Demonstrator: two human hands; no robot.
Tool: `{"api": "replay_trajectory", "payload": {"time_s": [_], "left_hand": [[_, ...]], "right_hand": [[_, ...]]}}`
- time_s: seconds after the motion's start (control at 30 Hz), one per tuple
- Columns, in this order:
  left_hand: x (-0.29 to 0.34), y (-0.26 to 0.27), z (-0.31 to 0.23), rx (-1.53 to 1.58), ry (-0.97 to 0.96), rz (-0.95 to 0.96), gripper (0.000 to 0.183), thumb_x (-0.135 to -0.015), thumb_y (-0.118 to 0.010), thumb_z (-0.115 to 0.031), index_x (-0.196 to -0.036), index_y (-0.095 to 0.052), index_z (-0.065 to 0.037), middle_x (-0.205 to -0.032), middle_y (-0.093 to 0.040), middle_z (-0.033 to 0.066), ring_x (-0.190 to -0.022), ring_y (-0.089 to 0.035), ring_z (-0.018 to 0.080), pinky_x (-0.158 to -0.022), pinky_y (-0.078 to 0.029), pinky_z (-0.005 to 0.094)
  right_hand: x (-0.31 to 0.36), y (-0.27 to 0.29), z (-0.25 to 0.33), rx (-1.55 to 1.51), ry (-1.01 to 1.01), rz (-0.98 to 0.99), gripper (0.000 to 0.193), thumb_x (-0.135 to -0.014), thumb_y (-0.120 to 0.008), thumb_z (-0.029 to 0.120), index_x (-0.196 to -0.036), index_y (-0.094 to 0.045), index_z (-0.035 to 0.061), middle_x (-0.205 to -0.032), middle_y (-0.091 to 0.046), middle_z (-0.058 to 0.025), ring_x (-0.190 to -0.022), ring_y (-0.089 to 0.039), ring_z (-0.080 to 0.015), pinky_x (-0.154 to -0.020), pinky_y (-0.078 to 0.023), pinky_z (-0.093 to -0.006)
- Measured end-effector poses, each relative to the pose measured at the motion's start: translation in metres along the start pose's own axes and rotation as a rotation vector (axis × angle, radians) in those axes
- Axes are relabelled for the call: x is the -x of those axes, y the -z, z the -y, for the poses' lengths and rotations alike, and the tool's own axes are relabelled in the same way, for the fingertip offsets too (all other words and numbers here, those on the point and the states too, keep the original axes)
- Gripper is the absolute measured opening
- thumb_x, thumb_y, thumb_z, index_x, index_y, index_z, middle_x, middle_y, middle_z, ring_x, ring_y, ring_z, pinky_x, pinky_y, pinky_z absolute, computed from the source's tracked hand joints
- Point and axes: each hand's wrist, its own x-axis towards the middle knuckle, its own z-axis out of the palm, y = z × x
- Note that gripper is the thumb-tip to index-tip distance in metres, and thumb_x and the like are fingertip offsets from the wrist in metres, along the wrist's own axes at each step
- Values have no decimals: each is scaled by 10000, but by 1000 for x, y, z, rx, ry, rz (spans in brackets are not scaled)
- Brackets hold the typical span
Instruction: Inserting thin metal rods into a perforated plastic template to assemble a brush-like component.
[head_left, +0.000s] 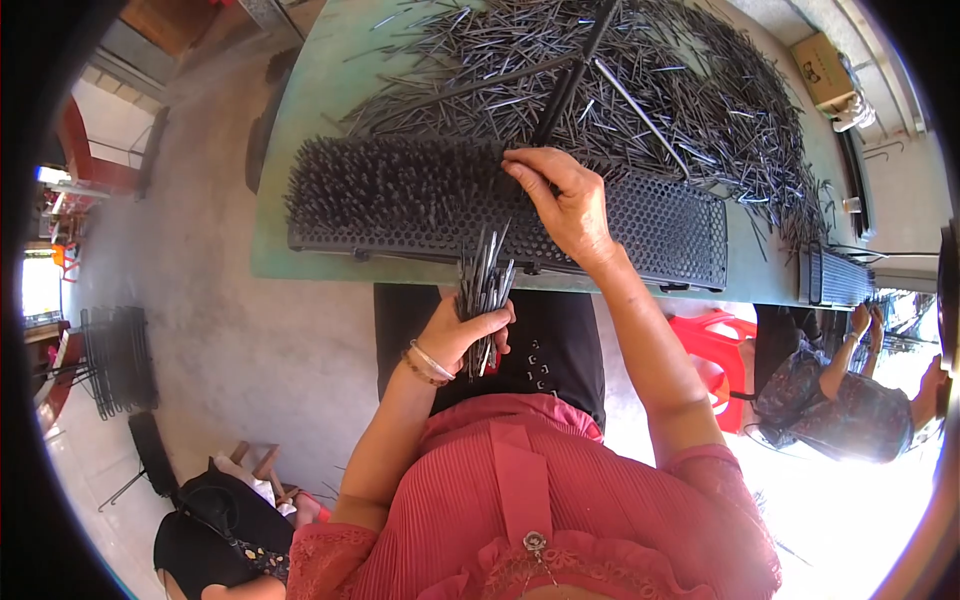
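Note:
My left hand [466,330] is closed round a bundle of thin dark sticks [487,272], held upright just in front of the table's near edge. A long black perforated panel [660,225] lies along that edge. Its left part bristles with several upright sticks [380,185], while bare holes show across its right part. Above the panel, around its middle, my right hand [565,195] is closed in a pinch, thumb against fingers, at the border of the filled part. Whatever sits between those fingertips is too small or dark to make out.
A large heap of loose dark sticks [620,110] covers the green table [300,110] beyond the panel, with a black rod frame [565,95] over it. At right are a similar panel [840,276], a red plastic chair [715,365] and another person [840,400]. Another person [215,530] sits lower left.

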Motion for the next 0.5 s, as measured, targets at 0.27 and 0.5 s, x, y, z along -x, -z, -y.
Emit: {"api": "replay_trajectory", "payload": {"time_s": [0.27, 0.5], "left_hand": [[0, -2, -1, -60, 8, -50, 149, -824, -675, -102, -904, -591, -8, -703, -585, 33, -581, -572, 110, -529, -490, 270], [-3, -3, 1, -68, 2, -56, 157, -819, -679, -107, -906, -585, -15, -697, -582, 33, -575, -569, 112, -526, -486, 263]], "right_hand": [[1, 1, 7, 242, 312, 41, 172, -767, -705, 85, -935, -692, 47, -926, -655, -83, -843, -611, -253, -745, -476, -345], [5, -2, 0, 197, 180, -15, 158, -775, -683, 79, -927, -683, 37, -883, -647, -84, -800, -606, -261, -705, -463, -347]]}}
